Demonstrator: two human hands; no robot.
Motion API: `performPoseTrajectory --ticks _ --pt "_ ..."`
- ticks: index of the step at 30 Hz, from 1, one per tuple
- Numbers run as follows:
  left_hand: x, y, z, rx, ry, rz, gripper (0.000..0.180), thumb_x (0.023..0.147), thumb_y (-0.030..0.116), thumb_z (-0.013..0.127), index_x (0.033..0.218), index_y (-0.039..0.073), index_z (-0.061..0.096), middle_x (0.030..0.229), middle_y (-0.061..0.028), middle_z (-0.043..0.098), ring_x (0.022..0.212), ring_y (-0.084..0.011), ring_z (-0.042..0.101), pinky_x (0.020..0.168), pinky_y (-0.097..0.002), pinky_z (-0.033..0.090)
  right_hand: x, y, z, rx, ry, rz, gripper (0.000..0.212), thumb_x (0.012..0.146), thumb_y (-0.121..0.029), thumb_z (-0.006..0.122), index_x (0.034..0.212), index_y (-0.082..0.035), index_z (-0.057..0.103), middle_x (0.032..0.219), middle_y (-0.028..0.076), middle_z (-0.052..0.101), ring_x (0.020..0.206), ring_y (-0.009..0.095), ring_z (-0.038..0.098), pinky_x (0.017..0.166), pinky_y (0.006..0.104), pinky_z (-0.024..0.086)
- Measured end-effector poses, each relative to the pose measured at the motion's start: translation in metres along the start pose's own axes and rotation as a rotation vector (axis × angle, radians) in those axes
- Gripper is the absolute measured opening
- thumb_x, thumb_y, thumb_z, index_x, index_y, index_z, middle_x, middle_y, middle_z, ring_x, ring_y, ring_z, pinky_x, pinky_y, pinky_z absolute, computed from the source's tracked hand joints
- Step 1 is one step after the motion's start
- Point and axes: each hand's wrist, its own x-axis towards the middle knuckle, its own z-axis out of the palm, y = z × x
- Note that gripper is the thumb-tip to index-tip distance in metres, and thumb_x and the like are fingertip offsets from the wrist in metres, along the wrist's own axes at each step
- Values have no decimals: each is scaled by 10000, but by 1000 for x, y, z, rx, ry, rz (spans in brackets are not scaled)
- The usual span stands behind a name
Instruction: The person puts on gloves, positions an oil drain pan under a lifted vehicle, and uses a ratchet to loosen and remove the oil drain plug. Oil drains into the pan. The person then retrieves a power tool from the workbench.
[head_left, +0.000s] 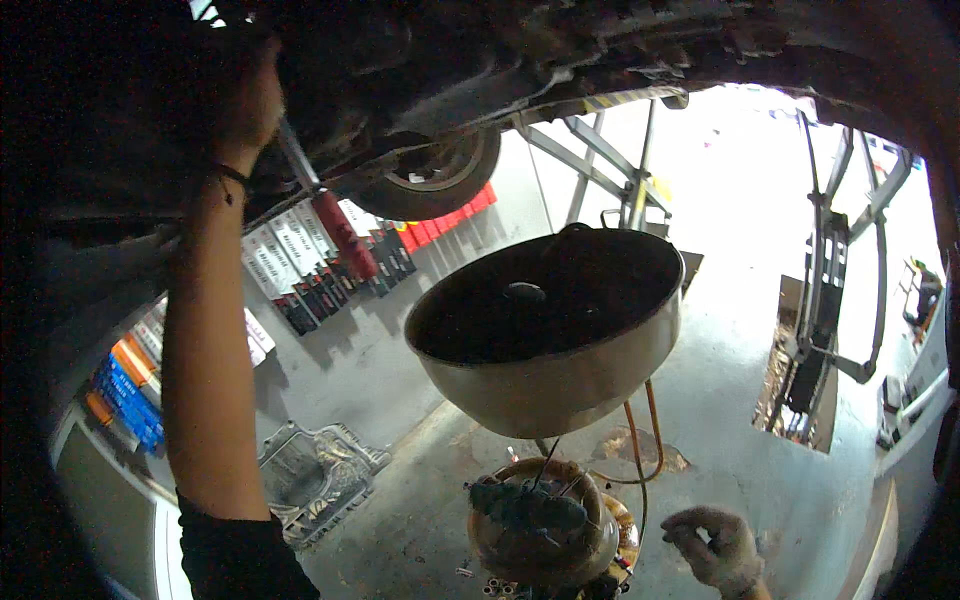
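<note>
**Left hand up in the vehicle's shadow, basin standing below**

The left hand [258,105] reaches into the dark metal underside of a raised vehicle [450,85]; its fingertips are lost in shadow, so I cannot tell whether they grip anything. Just beside the wrist, a long tool with a silver shaft and red handle [343,235] slants down from the hand; whether it is held is unclear. The right hand [715,552] hangs low, its fingers loosely curled around a gap, with nothing visible in them.

Between the hands, under the vehicle, stands a wide, pale, round basin with a dark interior [550,395]. Below it is a rounded, stained, yellowish vessel [490,550] with a dark teal cloth [528,508] on top, near an amber hose [655,440]. A grey-black moulded panel [320,475] lies on the floor.

The basin seems already in position, but no liquid shows falling into it. With hand and tool both overhead, the work there looks unfinished; how much remains cannot be told.
</note>
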Motion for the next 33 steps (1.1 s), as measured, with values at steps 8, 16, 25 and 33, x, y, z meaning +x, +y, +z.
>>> performPoseTrajectory --ticks 8,16,25,33 --pt "-1 31 -14 -3 136 -18 488 1070 155 356 1538 60 457 1549 -246 479 1397 -446 483 1187 -523 377 160 -189 94 -54 -427 -928 894 938 -279 754 1600 1 224 1373 289 594 1296 371 597 1057 492 498" --pt "2 4 -4 -29 -156 -55 534 1024 106 447 1549 19 402 1558 -288 439 1422 -479 429 1214 -526 325 306 -295 260 -375 -155 -1023 296 914 -167 590 1046 75 699 981 298 723 920 435 728 824 483 579" --pt "-18 2 11 80 69 55 433 1029 180 461 1390 -49 529 1424 -308 564 1327 -486 526 1147 -519 410 319 -289 243 22 -462 -593 441 937 -392 650 1077 20 722 848 186 729 813 267 707 759 394 567" --pt "17 -8 -12 57 -186 -89 412 1030 186 445 1363 -28 562 1362 -293 604 1262 -480 567 1086 -518 453 242 -299 165 298 -794 -533 405 1020 -324 593 1202 29 675 814 96 639 771 232 689 601 371 630"
